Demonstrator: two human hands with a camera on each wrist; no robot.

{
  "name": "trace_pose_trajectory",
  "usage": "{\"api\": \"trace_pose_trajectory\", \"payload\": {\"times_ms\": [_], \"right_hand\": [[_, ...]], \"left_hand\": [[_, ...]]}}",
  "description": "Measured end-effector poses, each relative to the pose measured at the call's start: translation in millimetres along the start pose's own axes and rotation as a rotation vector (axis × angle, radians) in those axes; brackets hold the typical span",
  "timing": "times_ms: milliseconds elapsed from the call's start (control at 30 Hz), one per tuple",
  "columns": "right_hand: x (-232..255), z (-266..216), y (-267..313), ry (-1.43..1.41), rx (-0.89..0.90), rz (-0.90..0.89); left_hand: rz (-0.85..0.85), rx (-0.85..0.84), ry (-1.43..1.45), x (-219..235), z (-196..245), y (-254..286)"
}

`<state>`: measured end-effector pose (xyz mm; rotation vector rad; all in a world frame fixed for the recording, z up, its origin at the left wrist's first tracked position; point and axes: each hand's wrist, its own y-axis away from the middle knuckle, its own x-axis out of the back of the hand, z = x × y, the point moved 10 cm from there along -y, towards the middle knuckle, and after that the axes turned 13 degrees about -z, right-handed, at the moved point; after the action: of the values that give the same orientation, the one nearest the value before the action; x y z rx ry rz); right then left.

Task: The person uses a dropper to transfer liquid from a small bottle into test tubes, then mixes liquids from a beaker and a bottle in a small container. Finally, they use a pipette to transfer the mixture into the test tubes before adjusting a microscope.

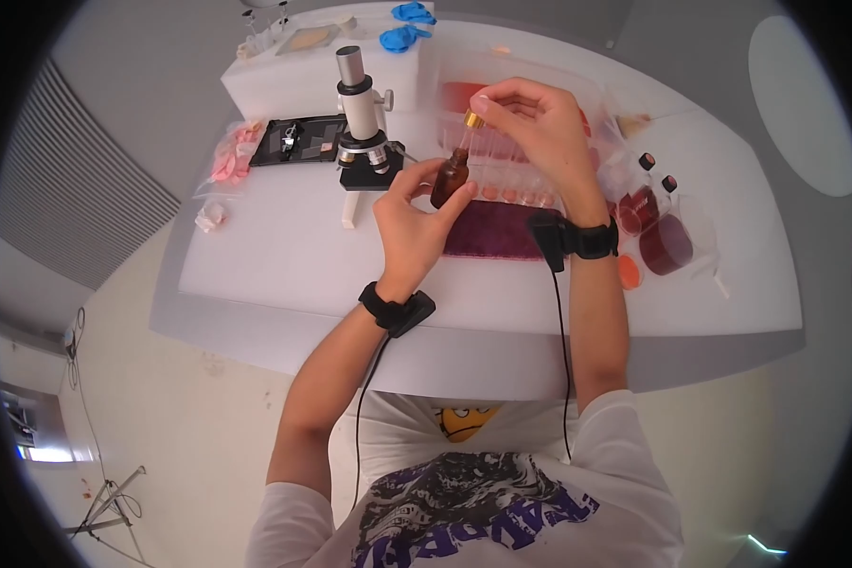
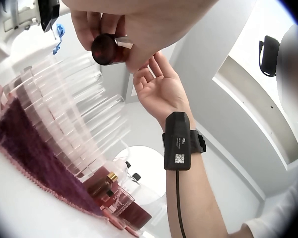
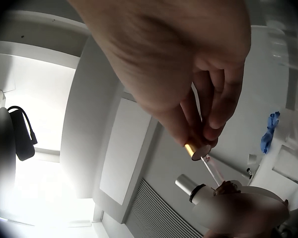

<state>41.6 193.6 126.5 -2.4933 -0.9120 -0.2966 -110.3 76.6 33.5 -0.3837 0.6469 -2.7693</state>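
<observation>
My left hand grips a small amber glass bottle between thumb and fingers, a little tilted above the table. In the left wrist view the dark base of the bottle faces the camera. Just above its neck, my right hand pinches the top of a dropper with a gold collar. The dropper's glass tube points down to the bottle's mouth in the right wrist view, where the blurred left hand covers most of the bottle. Behind both hands stands a row of clear test tubes.
A purple cloth lies in front of the tubes. To the left are a microscope, a black tray and a white box with blue gloves on top. Containers of red liquid stand at the right.
</observation>
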Motion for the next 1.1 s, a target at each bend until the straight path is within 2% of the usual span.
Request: {"api": "trace_pose_trajectory", "payload": {"times_ms": [67, 200, 300, 400, 467, 500, 567, 633, 800, 833, 900, 967, 1067, 1100], "right_hand": [[-2.6, -8.2, -1.5, -0.004, 0.093, -0.028], [1.4, -0.9, -4.2, 0.031, 0.042, -0.033], [5.2, -4.7, -2.4, 0.081, 0.097, -0.012], [13.4, 1.1, -0.9, 0.053, 0.024, 0.049], [32.0, -4.9, 3.2, 0.008, 0.085, 0.188], [31.8, -5.3, 1.1, 0.015, 0.086, 0.178], [44.3, 0.7, 0.4, -0.020, 0.059, 0.291], [41.8, 8.1, -10.4, 0.037, 0.080, 0.285], [32.3, 19.4, -34.8, 0.148, 0.117, 0.251], [30.2, 19.8, -37.1, 0.156, 0.120, 0.243], [30.6, 24.5, -40.1, 0.162, 0.123, 0.238], [30.5, 28.3, -42.4, 0.311, 0.137, 0.266], [25.2, 28.8, -42.1, 0.264, 0.130, 0.253], [25.2, 28.0, -41.5, 0.261, 0.128, 0.255]], "left_hand": [[0.015, 0.008, 0.019, 0.9, -0.1, 0.5], [0.022, 0.006, 0.035, 1.6, -3.7, 0.1], [0.030, -0.003, -0.007, 1.6, -0.8, 1.4], [0.020, -0.002, 0.029, -0.3, -6.6, 0.1], [0.016, 0.015, 0.021, -0.5, -9.1, 0.0], [0.005, 0.034, 0.008, -1.5, -11.0, 0.8], [0.003, 0.022, 0.018, -2.8, -13.0, 1.4], [0.000, 0.011, 0.025, -6.4, -11.5, 1.5], [-0.133, 0.098, 0.359, -29.3, -14.6, 6.3], [-0.127, 0.101, 0.358, -30.9, -15.1, 7.1], [-0.313, 0.094, 0.382, -52.6, -11.3, 6.3], [-0.317, 0.079, 0.405, -53.8, -11.9, 9.8], [-0.397, 0.058, 0.387, -43.6, -8.0, 9.8], [-0.416, 0.100, 0.350, -42.0, -11.8, 11.3]]}}
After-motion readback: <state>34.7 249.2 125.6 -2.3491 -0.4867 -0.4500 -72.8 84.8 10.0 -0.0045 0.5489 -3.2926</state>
